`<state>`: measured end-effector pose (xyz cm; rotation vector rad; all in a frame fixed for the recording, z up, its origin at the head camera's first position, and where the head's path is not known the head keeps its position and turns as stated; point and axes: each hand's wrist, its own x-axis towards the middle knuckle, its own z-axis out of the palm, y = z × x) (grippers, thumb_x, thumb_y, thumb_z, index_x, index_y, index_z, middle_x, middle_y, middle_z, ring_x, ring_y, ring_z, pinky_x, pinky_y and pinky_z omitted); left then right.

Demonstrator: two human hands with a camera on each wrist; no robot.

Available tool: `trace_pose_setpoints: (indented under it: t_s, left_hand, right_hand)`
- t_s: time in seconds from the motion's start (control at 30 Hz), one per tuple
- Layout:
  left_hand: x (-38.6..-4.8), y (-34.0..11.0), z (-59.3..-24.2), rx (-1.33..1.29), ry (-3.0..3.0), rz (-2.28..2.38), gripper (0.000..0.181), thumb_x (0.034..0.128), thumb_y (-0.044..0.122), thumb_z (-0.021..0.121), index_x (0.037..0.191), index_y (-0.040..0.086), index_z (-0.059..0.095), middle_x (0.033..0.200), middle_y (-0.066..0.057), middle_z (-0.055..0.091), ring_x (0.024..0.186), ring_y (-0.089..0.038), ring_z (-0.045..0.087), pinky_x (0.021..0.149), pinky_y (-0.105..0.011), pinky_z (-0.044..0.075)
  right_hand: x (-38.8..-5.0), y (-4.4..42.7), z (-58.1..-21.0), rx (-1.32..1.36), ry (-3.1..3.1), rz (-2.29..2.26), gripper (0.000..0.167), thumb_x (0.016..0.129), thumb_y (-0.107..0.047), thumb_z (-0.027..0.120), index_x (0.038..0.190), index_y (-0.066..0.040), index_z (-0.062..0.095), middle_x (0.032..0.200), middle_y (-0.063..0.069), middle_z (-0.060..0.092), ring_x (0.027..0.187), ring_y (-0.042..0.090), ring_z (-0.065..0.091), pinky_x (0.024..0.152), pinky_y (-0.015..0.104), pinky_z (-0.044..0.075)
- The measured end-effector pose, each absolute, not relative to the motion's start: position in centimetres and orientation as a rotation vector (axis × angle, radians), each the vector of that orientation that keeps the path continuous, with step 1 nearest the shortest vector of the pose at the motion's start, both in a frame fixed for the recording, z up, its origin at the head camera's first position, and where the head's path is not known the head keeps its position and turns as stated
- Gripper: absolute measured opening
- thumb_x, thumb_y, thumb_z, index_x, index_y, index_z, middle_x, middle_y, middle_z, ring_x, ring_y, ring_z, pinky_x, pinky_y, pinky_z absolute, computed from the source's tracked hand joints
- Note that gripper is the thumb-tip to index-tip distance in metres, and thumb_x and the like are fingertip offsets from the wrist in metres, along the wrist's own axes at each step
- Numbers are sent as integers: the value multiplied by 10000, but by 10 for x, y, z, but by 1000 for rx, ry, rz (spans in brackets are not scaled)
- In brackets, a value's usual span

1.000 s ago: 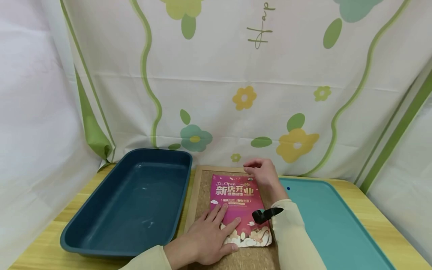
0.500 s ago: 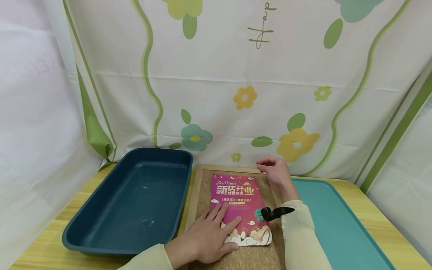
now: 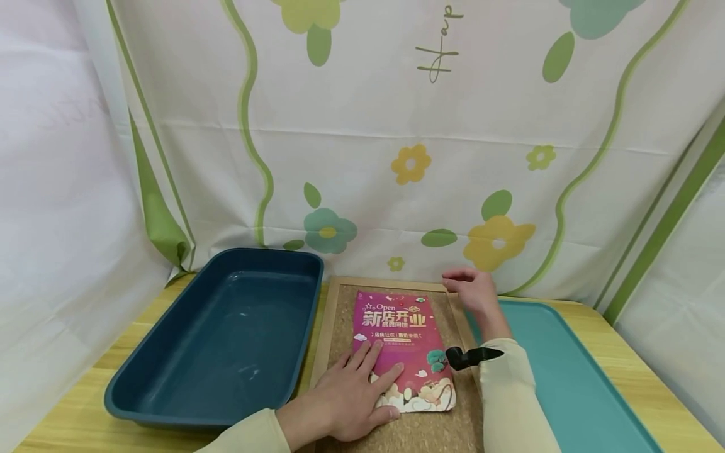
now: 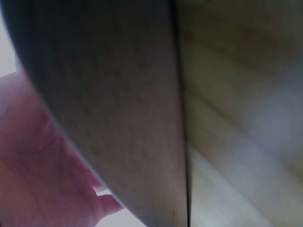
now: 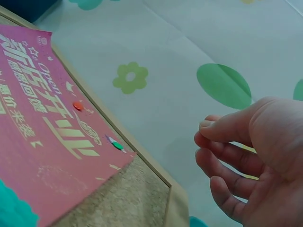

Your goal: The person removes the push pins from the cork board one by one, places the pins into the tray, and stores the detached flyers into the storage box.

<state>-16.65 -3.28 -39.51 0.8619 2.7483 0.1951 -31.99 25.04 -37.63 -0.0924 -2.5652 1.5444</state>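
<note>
A pink-purple poster (image 3: 416, 352) with gold lettering lies on a wood-framed cork board (image 3: 342, 308). Fingers spread, my left hand (image 3: 354, 390) rests flat on its lower left part. Beyond the board's upper right corner, my right hand (image 3: 478, 292) hovers with loosely curled fingers. Thumb and index finger are close together, and nothing shows between them in the right wrist view. Along the poster's top edge sit a red thumbtack (image 5: 77, 106) and a green thumbtack (image 5: 117, 145). The left wrist view is mostly filled by a blurred brown surface, with part of the left hand beside it.
A deep dark-blue bin (image 3: 209, 358) stands left of the board. On the right lies a flat teal tray (image 3: 572, 377), partly covered by the right arm. Behind the wooden table (image 3: 640, 352) hangs a white flowered curtain (image 3: 351, 163).
My right hand has moved right, from above the poster's top right corner toward the teal tray's far corner. The left hand and poster stay in place. A blue spot on the tray is now out of sight.
</note>
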Motion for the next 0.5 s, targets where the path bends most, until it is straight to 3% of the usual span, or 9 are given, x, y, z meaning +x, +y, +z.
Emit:
trace_pose_setpoints:
  t_s: [0.23,0.5]
  left_hand:
    - [-167,-32,-395,858,2742,200,704,1013,700,478,1655,485,285,1796,-21,186,1666,-317,179,1306,-590,284]
    - [-168,-32,-395,853,2740,190,709,1009,698,487,1655,490,280,1797,-18,181,1664,-316,182,1304,-591,289]
  right_hand:
    - [-317,262,-375,-114,-2557,1553,352,1033,-198,705,1307,22,721,1116,61,778,893,75,684,899,358,568]
    - [-315,268,-374,-179,-2540,1570,351,1029,-198,709,1308,14,720,1054,9,779,896,79,681,887,352,571]
